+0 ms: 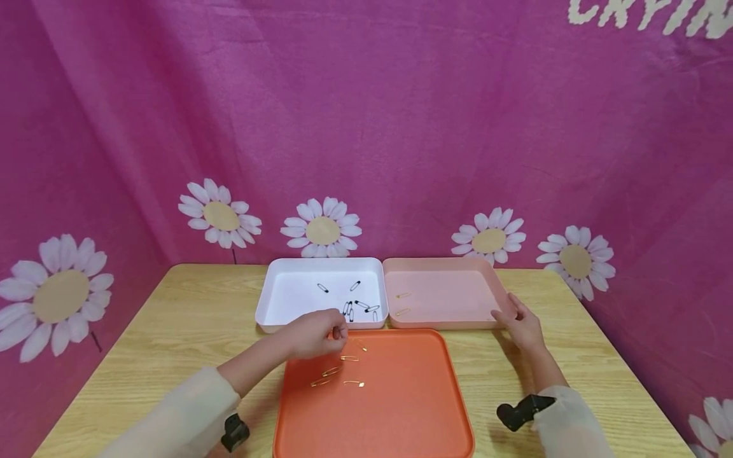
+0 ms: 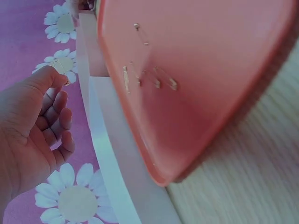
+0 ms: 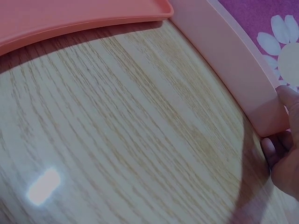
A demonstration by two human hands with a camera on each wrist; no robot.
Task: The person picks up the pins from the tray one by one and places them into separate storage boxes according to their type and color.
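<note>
Left hand (image 1: 321, 334): at the far-left corner of the orange tray (image 1: 401, 401), fingertips pinching 1 gold safety pin (image 2: 60, 66). Right hand (image 1: 523, 327): thumb and fingers gripping the pink tray (image 1: 441, 296), beyond the orange tray, to the right. Orange tray, far-left area: 5 gold pins (image 1: 331, 371).

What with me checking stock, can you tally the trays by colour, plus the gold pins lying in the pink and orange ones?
White tray: 1
Pink tray: 1
Orange tray: 1
Gold pins: 7 (5 in orange, 2 in pink)
Total: 10
</note>
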